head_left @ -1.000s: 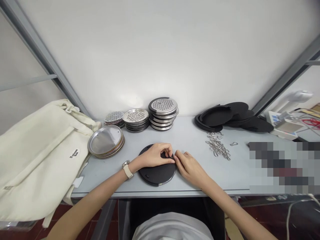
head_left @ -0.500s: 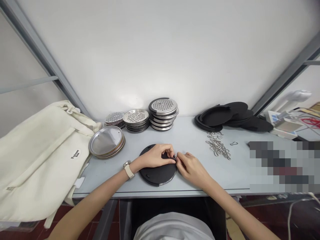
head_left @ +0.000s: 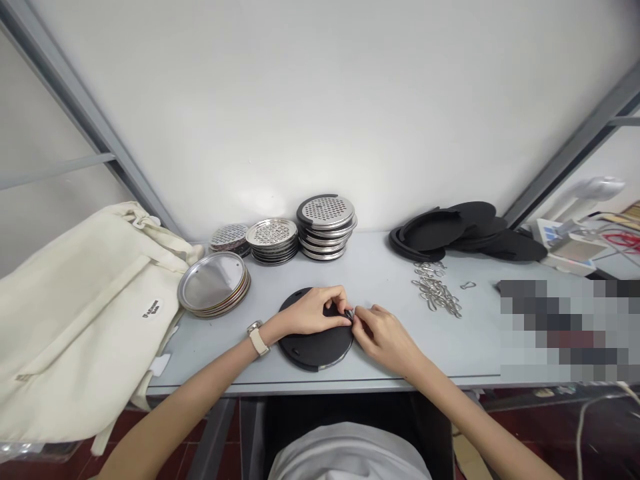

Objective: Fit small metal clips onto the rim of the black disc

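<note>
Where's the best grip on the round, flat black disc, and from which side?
I'd pinch the round, flat black disc by its near-right rim, bringing the right hand in low from the right. It seems to lie flat on the grey table, so the edge likely offers more hold than the top; that stretch is exposed, while the left hand crosses the middle.

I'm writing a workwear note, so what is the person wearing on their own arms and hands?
Both the left hand and the right hand are ungloved, and no sleeves show on the forearms. The left wrist wears what looks like a watch with a silvery case and a pale cream strap; none shows on the right wrist.
</note>
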A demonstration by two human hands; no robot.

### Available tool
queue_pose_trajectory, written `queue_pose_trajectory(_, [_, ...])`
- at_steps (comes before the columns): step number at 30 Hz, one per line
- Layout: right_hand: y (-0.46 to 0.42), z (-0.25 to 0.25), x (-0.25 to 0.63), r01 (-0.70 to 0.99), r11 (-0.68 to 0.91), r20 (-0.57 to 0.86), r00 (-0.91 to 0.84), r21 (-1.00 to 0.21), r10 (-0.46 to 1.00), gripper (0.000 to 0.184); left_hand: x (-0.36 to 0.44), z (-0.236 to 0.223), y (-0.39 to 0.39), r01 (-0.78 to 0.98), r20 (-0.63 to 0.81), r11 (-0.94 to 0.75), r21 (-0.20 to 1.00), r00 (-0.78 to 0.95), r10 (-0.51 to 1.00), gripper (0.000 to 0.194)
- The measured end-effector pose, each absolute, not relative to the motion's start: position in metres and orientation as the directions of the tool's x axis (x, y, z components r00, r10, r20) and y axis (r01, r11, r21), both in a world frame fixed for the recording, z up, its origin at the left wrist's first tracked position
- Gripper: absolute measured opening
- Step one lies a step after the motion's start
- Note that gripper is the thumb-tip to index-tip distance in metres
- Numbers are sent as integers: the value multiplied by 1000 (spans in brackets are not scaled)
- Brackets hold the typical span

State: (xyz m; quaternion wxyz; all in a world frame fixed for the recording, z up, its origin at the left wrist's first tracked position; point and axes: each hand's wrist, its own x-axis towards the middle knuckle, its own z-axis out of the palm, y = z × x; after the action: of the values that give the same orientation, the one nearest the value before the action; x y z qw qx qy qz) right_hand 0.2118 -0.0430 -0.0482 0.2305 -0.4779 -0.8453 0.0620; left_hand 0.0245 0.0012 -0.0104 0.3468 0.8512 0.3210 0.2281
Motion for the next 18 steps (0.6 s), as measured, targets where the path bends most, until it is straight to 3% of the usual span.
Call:
queue_pose_trajectory(5, [-43,-47,212,750,460,284,-364,-476,887,25,24,-12,1,357,178,-550,755,696,696,18])
queue_pose_trajectory(15, [-42,-48,215,671,361,239,-271,-648,933,28,23,-15,3,339,183,-557,758,709,681,17])
queue_pose_trajectory(18, [-43,-49,216,680,383,260,-281,-626,924,27,24,-14,2,312,210,-567,762,710,673,15])
